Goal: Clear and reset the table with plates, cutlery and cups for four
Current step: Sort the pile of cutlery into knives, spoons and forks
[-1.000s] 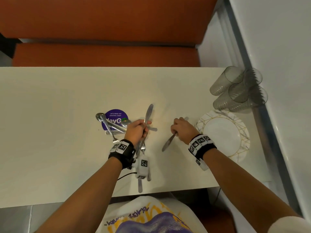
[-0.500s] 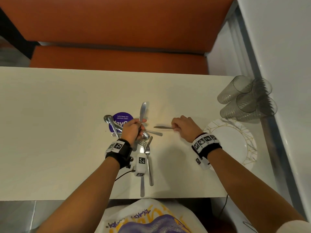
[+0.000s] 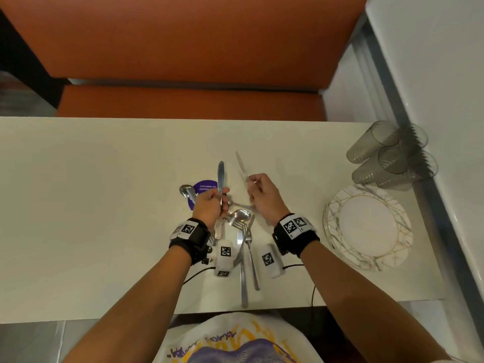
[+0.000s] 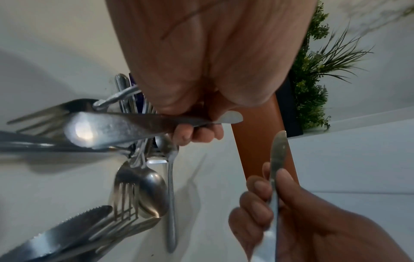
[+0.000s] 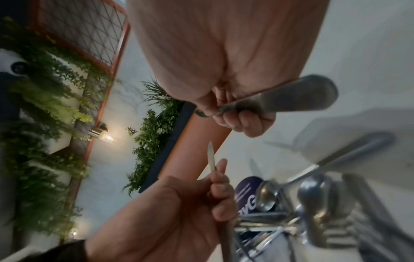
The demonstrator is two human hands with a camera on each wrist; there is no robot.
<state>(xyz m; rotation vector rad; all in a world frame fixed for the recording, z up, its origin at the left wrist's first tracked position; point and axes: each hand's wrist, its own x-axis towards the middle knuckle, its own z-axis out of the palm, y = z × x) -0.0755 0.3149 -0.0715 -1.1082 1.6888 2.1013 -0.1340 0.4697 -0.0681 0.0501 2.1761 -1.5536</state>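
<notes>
My left hand [image 3: 209,205] grips a table knife [image 3: 221,175] by the handle, blade pointing away from me; its thick handle end [image 4: 107,129] fills the left wrist view. My right hand [image 3: 262,193] pinches a second knife [image 3: 241,165], raised off the table with its blade tilted up and to the left, close beside the first. Under and between the hands lies a loose pile of spoons and forks [image 3: 239,217] on the white table [image 3: 91,205]. A stack of gold-patterned plates [image 3: 366,227] sits at the right, with clear cups [image 3: 390,155] lying on their sides behind it.
Two forks [image 3: 248,260] stretch toward the table's near edge. A round purple sticker [image 3: 205,186] is on the tabletop under the cutlery. An orange bench [image 3: 183,103] runs along the far side, and a white ledge [image 3: 445,127] borders the right end.
My right hand has lifted its knife off the table and swung the blade from pointing left to pointing away, moving closer to the left hand. The left hand keeps its knife.
</notes>
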